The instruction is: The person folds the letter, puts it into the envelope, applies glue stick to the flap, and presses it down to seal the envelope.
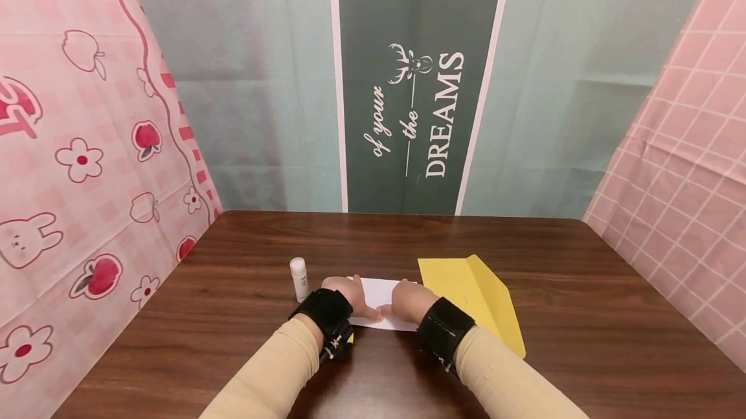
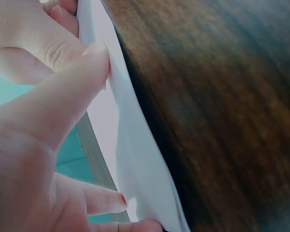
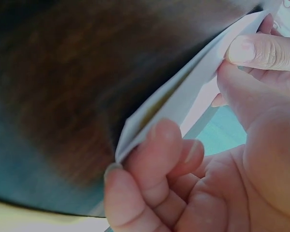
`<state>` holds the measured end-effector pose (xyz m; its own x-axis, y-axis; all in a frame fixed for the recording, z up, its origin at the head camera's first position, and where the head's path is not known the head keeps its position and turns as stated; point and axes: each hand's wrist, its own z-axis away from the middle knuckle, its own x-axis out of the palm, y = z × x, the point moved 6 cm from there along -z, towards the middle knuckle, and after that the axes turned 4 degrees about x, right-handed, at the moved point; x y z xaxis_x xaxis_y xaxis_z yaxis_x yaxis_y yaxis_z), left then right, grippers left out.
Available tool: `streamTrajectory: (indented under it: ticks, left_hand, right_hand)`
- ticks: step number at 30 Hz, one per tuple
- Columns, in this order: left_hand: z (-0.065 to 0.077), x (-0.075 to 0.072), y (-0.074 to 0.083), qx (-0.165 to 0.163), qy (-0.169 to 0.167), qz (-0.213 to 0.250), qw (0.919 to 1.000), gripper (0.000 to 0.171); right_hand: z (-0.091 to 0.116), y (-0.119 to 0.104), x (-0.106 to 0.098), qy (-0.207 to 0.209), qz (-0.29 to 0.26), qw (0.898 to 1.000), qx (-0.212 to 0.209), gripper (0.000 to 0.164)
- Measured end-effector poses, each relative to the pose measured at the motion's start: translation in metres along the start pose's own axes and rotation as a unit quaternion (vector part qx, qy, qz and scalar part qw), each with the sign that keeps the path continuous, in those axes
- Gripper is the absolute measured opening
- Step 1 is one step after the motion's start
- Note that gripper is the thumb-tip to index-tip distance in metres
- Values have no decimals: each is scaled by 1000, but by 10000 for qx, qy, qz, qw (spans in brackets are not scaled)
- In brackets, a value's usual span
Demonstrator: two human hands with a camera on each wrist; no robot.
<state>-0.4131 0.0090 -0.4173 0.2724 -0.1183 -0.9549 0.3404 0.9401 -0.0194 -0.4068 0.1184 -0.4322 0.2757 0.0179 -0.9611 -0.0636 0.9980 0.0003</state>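
Note:
A folded sheet of white paper lies crosswise between my two hands, over the near part of the table. My left hand holds its left part, thumb on the near fold and fingers at the end. At the right part, my right hand grips the paper, with curled fingertips at its end in the right wrist view. Both thumbs meet near the middle of the fold. Between the layers of the paper a yellowish strip shows in a narrow gap. The paper's underside is hidden.
A white glue stick stands left of my left hand. Right of my right hand lies a yellow envelope-like paper, creased with a pointed flap, partly behind the wrist. A small yellow bit shows beside my left wristband. The wooden table has curtains behind it.

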Motion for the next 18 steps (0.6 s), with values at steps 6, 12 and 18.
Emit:
streamTrajectory:
  ticks: [6,12,18]
  left_hand:
    - [-1,0,0,-48,-10,-67,10000,98]
    - [-1,0,1,-64,5,-64,10000,98]
    - [-2,0,0,-29,-23,-49,10000,96]
  right_hand:
    - [1,1,-1,4,98,9999,64,61]
    - [1,1,0,12,80,9999,76,62]
    - [2,2,-1,-86,16,9998,166,62]
